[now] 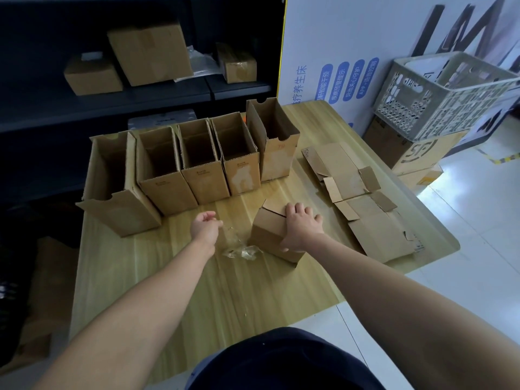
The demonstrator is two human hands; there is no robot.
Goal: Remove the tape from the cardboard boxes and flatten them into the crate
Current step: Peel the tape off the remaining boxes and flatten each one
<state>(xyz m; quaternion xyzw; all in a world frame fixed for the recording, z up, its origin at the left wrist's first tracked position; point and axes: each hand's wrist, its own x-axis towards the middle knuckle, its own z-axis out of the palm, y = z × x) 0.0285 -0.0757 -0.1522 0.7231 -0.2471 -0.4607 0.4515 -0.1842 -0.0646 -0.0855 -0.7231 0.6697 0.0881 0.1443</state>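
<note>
The table (pixel 168 305) has bare wood close by. Crumpled clear tape (pixel 239 250) lies just beside the small box (pixel 267 235). The right hand (pixel 301 226) sits on the box, fingers bent over its top, thumb on the near side. The left hand (pixel 206 225) is loosely curled; I cannot tell if it pinches tape. The box looks light and stiff, probably easy to squash; best to push two opposite corners. Flat cardboard (pixel 365 209) lies near the right edge and could slide off. Open boxes (pixel 197 164) stand behind. The crate (pixel 444 91) waits far right, off the table
</note>
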